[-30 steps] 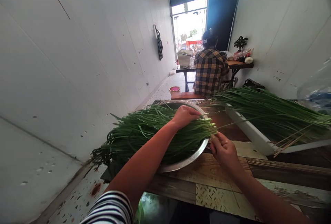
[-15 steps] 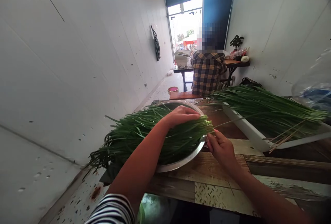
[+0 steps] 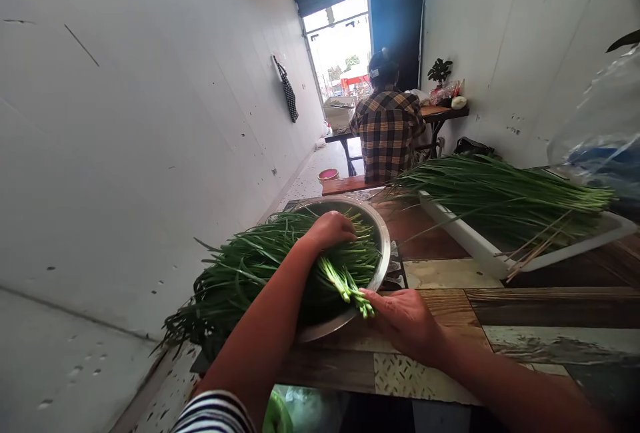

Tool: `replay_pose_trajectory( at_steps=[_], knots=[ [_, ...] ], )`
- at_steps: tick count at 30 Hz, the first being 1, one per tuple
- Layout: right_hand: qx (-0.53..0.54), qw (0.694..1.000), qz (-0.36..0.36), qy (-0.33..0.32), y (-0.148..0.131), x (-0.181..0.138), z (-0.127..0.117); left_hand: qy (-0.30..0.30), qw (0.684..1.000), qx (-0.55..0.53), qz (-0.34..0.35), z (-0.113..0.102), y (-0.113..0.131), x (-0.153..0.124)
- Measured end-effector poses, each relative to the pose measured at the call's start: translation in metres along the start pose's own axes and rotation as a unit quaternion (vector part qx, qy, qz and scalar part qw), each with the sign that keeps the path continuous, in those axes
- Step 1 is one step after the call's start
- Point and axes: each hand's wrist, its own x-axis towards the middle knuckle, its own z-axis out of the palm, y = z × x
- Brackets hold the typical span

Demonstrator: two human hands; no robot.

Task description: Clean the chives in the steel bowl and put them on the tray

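A round metal bowl [image 3: 384, 250] holds a heap of garlic chives [image 3: 245, 256], their dark leaves hanging over its left side and pale stalk ends toward the right. My left hand [image 3: 333, 230] is over the bowl, its fingers curled down among the stalks; the fingertips are hidden. Below its wrist, a small bunch of garlic chives [image 3: 345, 283] slants out toward the near rim. At the pale ends of that bunch, my right hand [image 3: 405, 320] pinches with thumb and forefinger.
A white tray [image 3: 463, 236] to the right carries more long chives [image 3: 515, 186] and some thin sticks [image 3: 540, 250]. Behind it bulges a clear plastic bag [image 3: 595, 133]. Farther off, a person in a plaid shirt [image 3: 390, 130] sits at another table [image 3: 437, 113], back turned.
My left hand has slid left and deeper over the bowl. The right hand has moved down and left with the stalk ends, and a small bunch now stands apart from the heap.
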Motion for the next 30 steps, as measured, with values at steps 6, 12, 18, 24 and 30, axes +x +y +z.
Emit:
replay_pose_trajectory(
  at_steps=[6, 12, 18, 24, 30],
  knots=[
    [0.024, 0.996, 0.043, 0.075, -0.003, 0.0, 0.001, -0.022, 1.0, -0.003, 0.008, -0.001, 0.002, -0.001],
    [0.167, 0.918, 0.309, 0.185, 0.007, 0.011, -0.004, 0.085, 0.979, -0.182, -0.034, -0.008, 0.008, -0.008],
    [0.298, 0.852, 0.384, 0.196, 0.021, 0.023, -0.014, 0.108, 0.96, -0.256, -0.02, -0.002, 0.02, -0.007],
    [0.31, 0.844, 0.395, 0.191, 0.018, 0.025, -0.017, 0.118, 0.957, -0.265, -0.02, -0.004, 0.033, -0.011],
    [0.338, 0.833, 0.392, 0.195, 0.018, 0.028, -0.018, 0.137, 0.96, -0.246, -0.01, -0.007, 0.041, -0.015]
  ],
)
